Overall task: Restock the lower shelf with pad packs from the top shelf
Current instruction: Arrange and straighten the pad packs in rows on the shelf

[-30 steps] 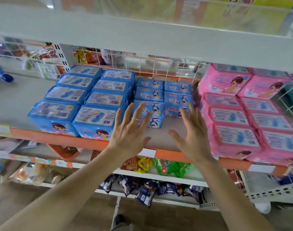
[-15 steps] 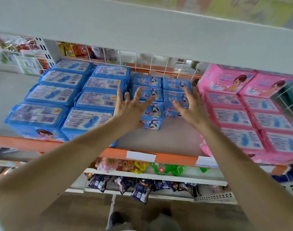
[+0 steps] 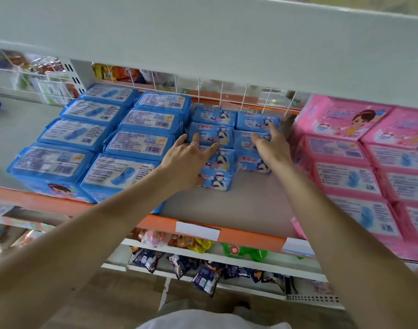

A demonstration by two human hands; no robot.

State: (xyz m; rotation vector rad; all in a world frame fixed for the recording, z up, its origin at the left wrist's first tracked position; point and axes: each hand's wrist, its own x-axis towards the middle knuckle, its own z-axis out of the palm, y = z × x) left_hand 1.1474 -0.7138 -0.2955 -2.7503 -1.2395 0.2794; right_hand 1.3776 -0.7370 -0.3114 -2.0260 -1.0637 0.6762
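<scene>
Reaches both bare arms in under the white upper shelf (image 3: 203, 43). Lays the left hand (image 3: 189, 160) on the small blue pad packs (image 3: 212, 115), with straight, spread fingers across the tops of the left column and a ring (image 3: 194, 144) on one of them. Sets the thumb low, seemingly against the left end of the front stacked pair, though blur there leaves the contact unsure. Grips nothing with that hand as far as the view shows. Rests the right hand (image 3: 272, 148) flat on the right column, with fingers stretched toward the back and curled round no pack. Finds those packs in two columns toward the rear of the orange-edged shelf (image 3: 155, 222), with a bare grey strip of shelf floor in front of them. Places them between the large blue packs (image 3: 141, 143), touching on the left in two rows, and the pink packs (image 3: 345, 176), just beside on the right and running to the front edge. Backs the row with a white wire grid (image 3: 222, 93). Shows a blank white label (image 3: 198, 231) on the orange edge below the hands. Holds dark snack bags (image 3: 203, 279) and a green packet (image 3: 246, 251) on the shelves underneath.
</scene>
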